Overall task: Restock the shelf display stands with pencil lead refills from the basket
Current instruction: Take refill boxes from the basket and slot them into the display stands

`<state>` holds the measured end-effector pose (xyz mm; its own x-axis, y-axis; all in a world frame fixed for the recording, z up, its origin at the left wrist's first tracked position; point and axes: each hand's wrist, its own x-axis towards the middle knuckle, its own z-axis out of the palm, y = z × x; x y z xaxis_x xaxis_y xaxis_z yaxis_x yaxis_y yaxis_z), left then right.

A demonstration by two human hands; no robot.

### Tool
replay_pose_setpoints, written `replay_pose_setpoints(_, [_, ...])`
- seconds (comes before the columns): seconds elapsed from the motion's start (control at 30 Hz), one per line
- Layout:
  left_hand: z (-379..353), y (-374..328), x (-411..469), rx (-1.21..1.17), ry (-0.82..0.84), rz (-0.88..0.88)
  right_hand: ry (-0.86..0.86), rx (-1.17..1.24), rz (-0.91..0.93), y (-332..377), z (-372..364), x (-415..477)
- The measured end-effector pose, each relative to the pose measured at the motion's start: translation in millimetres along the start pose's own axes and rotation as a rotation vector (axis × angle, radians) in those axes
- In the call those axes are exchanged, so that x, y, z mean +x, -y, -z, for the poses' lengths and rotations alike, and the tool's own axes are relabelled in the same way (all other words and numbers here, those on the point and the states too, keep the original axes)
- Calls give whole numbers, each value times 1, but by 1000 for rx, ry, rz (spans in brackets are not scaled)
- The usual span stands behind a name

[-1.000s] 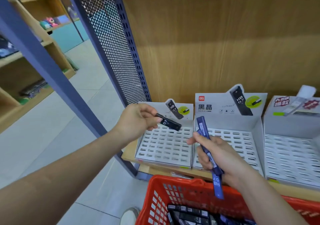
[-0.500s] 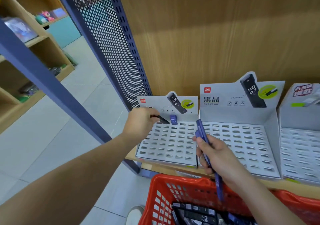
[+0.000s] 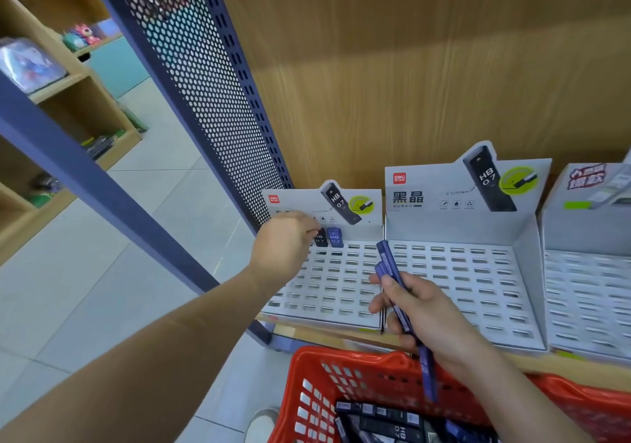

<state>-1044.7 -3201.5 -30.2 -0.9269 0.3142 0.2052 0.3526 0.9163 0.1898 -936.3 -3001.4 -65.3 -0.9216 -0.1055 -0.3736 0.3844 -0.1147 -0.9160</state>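
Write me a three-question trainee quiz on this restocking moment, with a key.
1. True or false: the right hand is empty.
2. The left hand has its fingers on the black refill. In which row of the left stand does that refill stand? A: back; B: middle; C: front.
3. Fill in: the refills held in the right hand are ___ in colour.
Key: 1 false; 2 A; 3 blue.
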Motion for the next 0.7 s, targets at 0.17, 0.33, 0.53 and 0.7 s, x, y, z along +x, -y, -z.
replay_pose_setpoints(0.17, [13,-21,-3,-98,71,157,99,370,-144,10,3,-10])
replay_pose_setpoints(0.33, [54,-81,-25,-947,586,330,206,544,-175,31,4,-30])
replay_pose_setpoints(0.53, [91,-105,-39,-965,448,246,239,386,-109,59,4,-67])
replay_pose_setpoints(0.7, [129,-104,-49,-1073,180,302,203,263,-11,71,10,-97])
